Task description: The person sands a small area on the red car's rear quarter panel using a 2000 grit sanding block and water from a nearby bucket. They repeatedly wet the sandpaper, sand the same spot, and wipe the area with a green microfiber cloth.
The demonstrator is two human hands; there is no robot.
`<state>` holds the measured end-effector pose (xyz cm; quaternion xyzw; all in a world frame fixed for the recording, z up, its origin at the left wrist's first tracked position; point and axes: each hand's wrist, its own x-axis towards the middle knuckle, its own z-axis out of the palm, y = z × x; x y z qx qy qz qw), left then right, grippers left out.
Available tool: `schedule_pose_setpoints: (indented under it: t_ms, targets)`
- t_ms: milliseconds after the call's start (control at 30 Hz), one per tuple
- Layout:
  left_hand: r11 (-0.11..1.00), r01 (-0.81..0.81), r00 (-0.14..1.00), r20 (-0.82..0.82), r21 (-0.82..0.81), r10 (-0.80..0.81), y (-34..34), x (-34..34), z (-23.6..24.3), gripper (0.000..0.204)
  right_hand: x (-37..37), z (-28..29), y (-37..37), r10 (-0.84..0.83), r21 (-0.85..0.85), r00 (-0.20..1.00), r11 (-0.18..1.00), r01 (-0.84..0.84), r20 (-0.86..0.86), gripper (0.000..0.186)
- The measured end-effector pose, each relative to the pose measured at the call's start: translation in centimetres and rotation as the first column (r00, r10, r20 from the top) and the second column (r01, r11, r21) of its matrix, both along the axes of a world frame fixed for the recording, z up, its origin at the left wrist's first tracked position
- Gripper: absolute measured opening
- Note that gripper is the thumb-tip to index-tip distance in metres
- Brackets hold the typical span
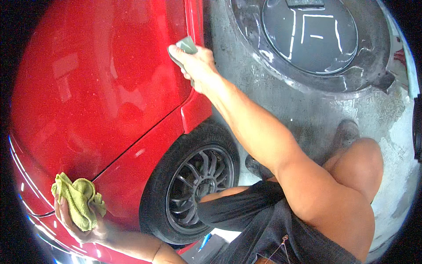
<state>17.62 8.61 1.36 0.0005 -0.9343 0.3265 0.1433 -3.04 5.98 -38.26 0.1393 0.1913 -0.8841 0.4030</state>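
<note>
My right hand (200, 66) reaches out to the lower edge of the red car door (110, 79). It is closed round a flat grey pad (187, 45), gripped between thumb and fingers. From this view I cannot tell whether the pad touches the paint. At the lower left, my left hand (63, 215) grips a crumpled yellow-green cloth (79, 200) against or just over the red body panel. The cloth hides part of its fingers. A dark seam between the door and the rear panel runs diagonally between my hands.
A dark multi-spoke wheel (204, 187) with a black tyre stands below the panel, close to my knee. On the wet grey floor (263, 101) lies a wide black piece with a round, glossy centre (310, 39). A blue pen-like item (205, 242) is near my shorts.
</note>
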Motion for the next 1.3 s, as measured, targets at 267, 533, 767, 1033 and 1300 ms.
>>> schedule_pose_setpoints:
  t_ms: [267, 533, 767, 1033, 1300]
  targets:
    - [0.999, 0.024, 1.000, 0.007, 0.023, -0.024, -0.3, 0.0, 0.0, 0.061, -0.4, 0.1, 0.1, -0.004, 0.082, 1.000, 0.997, 0.004, -0.006, 0.027]
    - [0.999, 0.032, 0.998, 0.049, 0.041, -0.034, -0.9, 0.2, 0.4, 0.062, 1.9, -1.3, 2.2, 0.025, 0.165, 0.999, 0.986, -0.028, 0.020, 0.027]
    - [1.000, 0.007, 0.999, 0.038, 0.004, -0.007, -0.3, 0.0, 0.1, 0.062, 2.3, -2.2, 1.8, -0.097, 0.246, 0.995, 0.964, 0.101, -0.029, 0.022]
    - [0.999, 0.037, 0.997, 0.071, -0.011, -0.037, -0.5, -0.1, 0.4, 0.062, 1.9, -1.3, -0.9, -0.148, 0.214, 0.956, 0.955, 0.205, -0.254, 0.021]
    - [0.998, 0.025, 0.998, 0.053, 0.065, -0.028, -0.6, 0.1, 0.1, 0.061, 3.0, -1.1, -0.6, -0.064, 0.394, 0.944, 0.898, 0.196, -0.324, 0.030]
